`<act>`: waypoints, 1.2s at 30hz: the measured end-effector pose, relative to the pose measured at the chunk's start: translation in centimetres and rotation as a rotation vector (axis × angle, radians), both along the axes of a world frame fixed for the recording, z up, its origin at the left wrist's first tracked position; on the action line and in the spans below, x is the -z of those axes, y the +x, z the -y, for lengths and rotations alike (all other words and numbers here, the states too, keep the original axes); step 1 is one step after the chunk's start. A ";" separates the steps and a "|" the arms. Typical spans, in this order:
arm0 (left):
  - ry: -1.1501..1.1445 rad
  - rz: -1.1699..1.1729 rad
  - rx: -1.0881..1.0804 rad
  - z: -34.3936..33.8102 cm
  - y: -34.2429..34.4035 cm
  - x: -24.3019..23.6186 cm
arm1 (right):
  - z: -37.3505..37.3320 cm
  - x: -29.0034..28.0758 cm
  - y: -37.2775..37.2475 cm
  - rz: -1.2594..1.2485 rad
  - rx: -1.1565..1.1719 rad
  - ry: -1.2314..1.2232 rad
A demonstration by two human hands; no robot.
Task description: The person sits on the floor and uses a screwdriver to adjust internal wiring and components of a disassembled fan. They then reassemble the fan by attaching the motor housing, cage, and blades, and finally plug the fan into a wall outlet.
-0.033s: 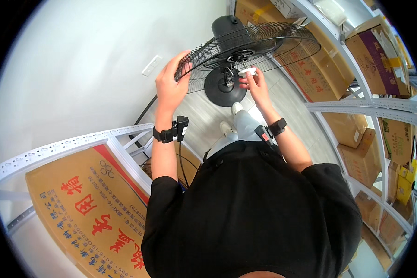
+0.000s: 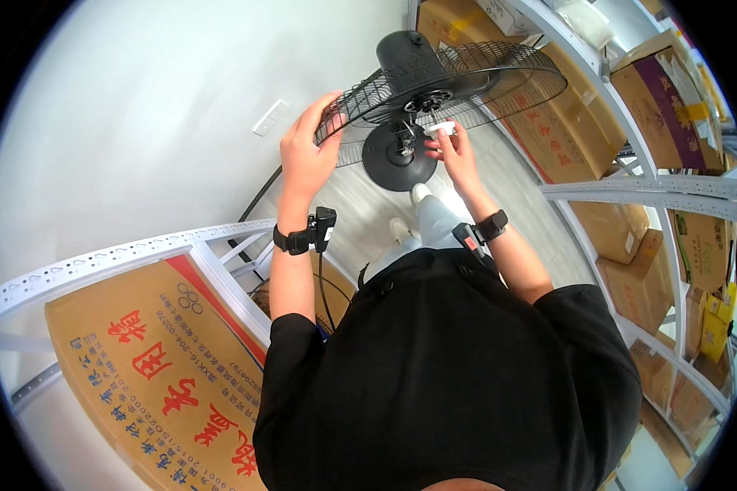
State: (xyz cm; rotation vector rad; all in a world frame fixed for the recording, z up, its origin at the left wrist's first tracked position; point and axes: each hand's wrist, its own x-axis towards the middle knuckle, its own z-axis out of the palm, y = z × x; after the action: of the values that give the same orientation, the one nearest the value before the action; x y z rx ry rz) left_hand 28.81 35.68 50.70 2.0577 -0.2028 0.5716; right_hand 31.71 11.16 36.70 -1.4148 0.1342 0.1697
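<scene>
At 11 o'clock, my left hand grips the black wire guard by its rim. At 1 o'clock, my right hand pinches the white round part, 5 o'clock of the dark hub. Both grips stay unchanged; the part remains unreleased.

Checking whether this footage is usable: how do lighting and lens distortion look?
Head view: bright, mostly even light on the white wall; black vignetting around the rim; perforated shelf beam at left bowed by the fisheye; black T-shirt dark, its folds faint; fan grille wires distinguishable; white disc in the right hand too small for fine detail.
</scene>
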 end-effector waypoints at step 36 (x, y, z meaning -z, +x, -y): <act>0.149 -0.050 0.030 9.0 4.0 -1.4 | 9.3 -1.5 13.1 -0.149 0.025 0.019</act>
State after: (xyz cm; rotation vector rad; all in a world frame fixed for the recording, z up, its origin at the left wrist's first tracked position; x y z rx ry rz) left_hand 32.81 26.71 52.09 2.2072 -0.2528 0.4994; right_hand 44.81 1.85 38.24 -1.3807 0.2720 0.2550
